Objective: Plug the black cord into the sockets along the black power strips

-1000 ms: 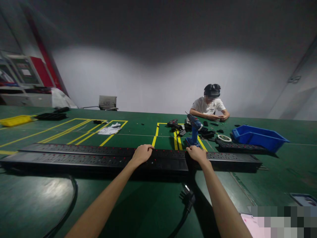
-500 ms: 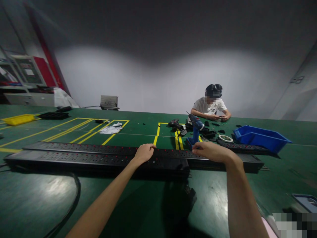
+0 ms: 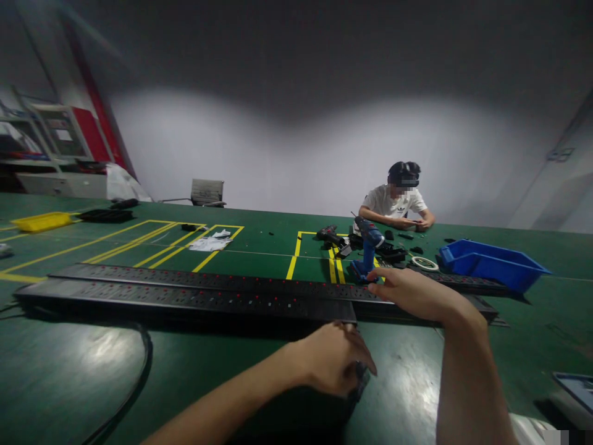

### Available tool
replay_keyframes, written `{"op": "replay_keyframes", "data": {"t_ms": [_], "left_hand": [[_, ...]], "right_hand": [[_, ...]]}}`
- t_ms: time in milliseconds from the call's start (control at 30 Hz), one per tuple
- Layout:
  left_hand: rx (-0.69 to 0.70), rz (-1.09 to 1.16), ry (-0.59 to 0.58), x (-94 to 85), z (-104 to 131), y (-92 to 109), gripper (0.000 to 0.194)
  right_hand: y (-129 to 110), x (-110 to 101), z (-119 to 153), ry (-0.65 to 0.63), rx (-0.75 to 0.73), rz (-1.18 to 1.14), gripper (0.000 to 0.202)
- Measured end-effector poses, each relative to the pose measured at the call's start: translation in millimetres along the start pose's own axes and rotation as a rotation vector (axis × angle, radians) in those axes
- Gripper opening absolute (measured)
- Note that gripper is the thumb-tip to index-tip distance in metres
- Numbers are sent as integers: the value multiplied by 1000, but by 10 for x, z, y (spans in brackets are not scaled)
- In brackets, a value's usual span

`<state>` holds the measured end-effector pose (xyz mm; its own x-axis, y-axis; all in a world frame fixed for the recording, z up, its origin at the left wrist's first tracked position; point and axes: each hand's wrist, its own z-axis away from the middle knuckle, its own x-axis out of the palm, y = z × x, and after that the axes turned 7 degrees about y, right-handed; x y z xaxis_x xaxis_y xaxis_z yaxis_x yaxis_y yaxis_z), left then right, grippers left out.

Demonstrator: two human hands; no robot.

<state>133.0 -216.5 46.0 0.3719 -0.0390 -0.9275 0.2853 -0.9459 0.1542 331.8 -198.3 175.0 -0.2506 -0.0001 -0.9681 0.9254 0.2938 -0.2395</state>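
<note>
Two long black power strips with red lights lie side by side across the green table: a front power strip (image 3: 194, 303) and a rear power strip (image 3: 250, 282), which reaches further right. My right hand (image 3: 407, 292) bends over the rear strip, its thumb and fingers at that strip's far edge behind the blue cordless screwdriver's foot. Below the right end of the front strip, my left hand (image 3: 336, 358) points down with curved, parted fingers around a small dark block (image 3: 360, 380). Part of the block is hidden, and contact is hard to see. The blue cordless screwdriver (image 3: 368, 247) stands upright behind my right hand.
A blue bin (image 3: 495, 262) stands at right, near a roll of tape (image 3: 424, 264). Another drill (image 3: 330, 235) lies among black parts. A co-worker (image 3: 398, 204) sits opposite. White papers (image 3: 210, 242) and a yellow tray (image 3: 41, 222) are further left. A black cable (image 3: 143, 364) curves in front.
My left hand has left the top of the strips and moved right and toward me, down to the dark block. My right hand stays at the rear strip. The view has shifted slightly.
</note>
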Motion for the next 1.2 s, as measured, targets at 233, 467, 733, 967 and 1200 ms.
{"op": "replay_keyframes", "data": {"t_ms": [233,467,733,967,1200], "left_hand": [[57,-340,35,409,69,192,35],[93,-384,-13,266,-1,118,20],[-262,-85,191,-404,74,-343,40],[-689,134,444,-475,440,-1003,35],[-703,16,341,-373,580,-1212,40]], "right_hand": [[-38,-54,111,33,12,13,43],[-100,-96,164,49,-21,10,42],[-48,-73,166,53,-39,-5,43],[-65,-75,162,43,-21,-25,43],[-80,-60,145,32,-31,-4,40]]}}
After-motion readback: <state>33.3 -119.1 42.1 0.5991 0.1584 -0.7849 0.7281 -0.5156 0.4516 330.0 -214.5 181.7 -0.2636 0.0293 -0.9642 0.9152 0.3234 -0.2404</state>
